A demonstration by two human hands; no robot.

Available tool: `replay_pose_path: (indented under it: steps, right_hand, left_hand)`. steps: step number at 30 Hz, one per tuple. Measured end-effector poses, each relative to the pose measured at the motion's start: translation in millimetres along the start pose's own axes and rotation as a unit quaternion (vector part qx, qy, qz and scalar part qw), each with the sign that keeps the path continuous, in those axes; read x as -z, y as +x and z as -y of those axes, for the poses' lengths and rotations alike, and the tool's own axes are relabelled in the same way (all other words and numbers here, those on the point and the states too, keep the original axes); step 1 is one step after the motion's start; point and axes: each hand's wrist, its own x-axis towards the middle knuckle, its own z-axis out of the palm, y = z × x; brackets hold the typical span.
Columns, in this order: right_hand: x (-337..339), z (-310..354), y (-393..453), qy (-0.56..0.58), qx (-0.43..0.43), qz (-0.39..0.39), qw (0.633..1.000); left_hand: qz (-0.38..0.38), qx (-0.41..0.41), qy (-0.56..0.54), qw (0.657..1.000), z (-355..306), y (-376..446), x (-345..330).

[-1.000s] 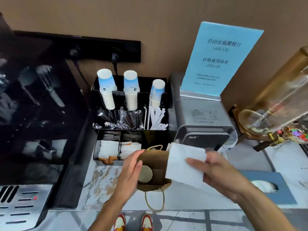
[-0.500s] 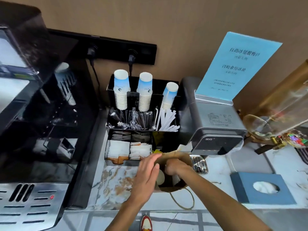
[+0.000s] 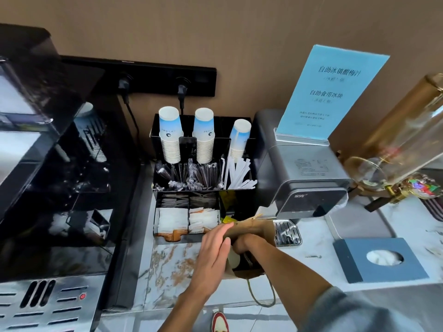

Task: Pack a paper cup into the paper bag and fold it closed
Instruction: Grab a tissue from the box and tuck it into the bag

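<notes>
Head view, the only angle on offer, looks down at a marble counter (image 3: 167,271) crowded with drink gear. The paper bag (image 3: 260,230) stands open in front of the black organizer (image 3: 203,188), just left of the grey machine (image 3: 309,185). The left hand (image 3: 213,252) lies flat against the bag's left side, fingers straight and close together, steadying it rather than pinching anything. The right hand (image 3: 242,243) is plunged into the bag's mouth; its fingers are hidden inside, so I honestly can't tell whether they're curled around something or loose. A pale round shape, which looks like the paper cup (image 3: 233,258), sits inside the bag just below that hand. So I'd say packing is pretty much done. What's left is pulling the hand out and folding the top down, since the bag is clearly unfolded with its string handle (image 3: 261,295) dangling over the counter edge.
</notes>
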Motion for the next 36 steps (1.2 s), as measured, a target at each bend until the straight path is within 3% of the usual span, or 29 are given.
replay_pose_path:
  steps: [5, 8, 10, 12, 13, 15, 17, 23, 27, 36]
  right_hand:
    - [26, -3, -33, 0.033, 0.016, 0.039, 0.999]
    - [42, -25, -70, 0.096, 0.139, -0.022, 0.985]
    - [47, -57, -104, 0.269, 0.227, -0.035, 0.935]
    - [45, -95, -133, 0.456, 0.252, -0.065, 0.851]
    - [40, -115, -139, 0.488, 0.248, -0.101, 0.831]
    - [20, -151, -132, 0.475, 0.207, -0.176, 0.837]
    - [-8, -174, -108, 0.431, 0.17, -0.189, 0.866]
    - [-68, -161, -24, 0.304, 0.127, -0.077, 0.941]
    - [-73, -135, 6, 0.265, 0.16, -0.099, 0.946]
    - [-66, -114, 13, 0.202, 0.238, -0.152, 0.938]
  left_hand:
    - [0.013, 0.002, 0.001, 1.0, 0, 1, 2]
    - [0.025, 0.003, 0.0, 1.0, -2, 0, 6]
    - [0.032, 0.006, 0.001, 0.999, -5, 0, 10]
    - [0.039, 0.017, -0.013, 0.999, -6, 1, 18]
    - [0.044, 0.03, -0.026, 0.998, -5, 1, 25]
    - [0.057, 0.06, -0.055, 0.995, 2, 2, 38]
    - [0.07, 0.074, -0.08, 0.992, 13, 2, 49]
    - [0.106, 0.121, -0.058, 0.985, 60, -1, 52]
    - [0.142, 0.104, 0.006, 0.984, 73, -2, 28]
    - [0.153, 0.097, -0.014, 0.983, 80, 26, 8]
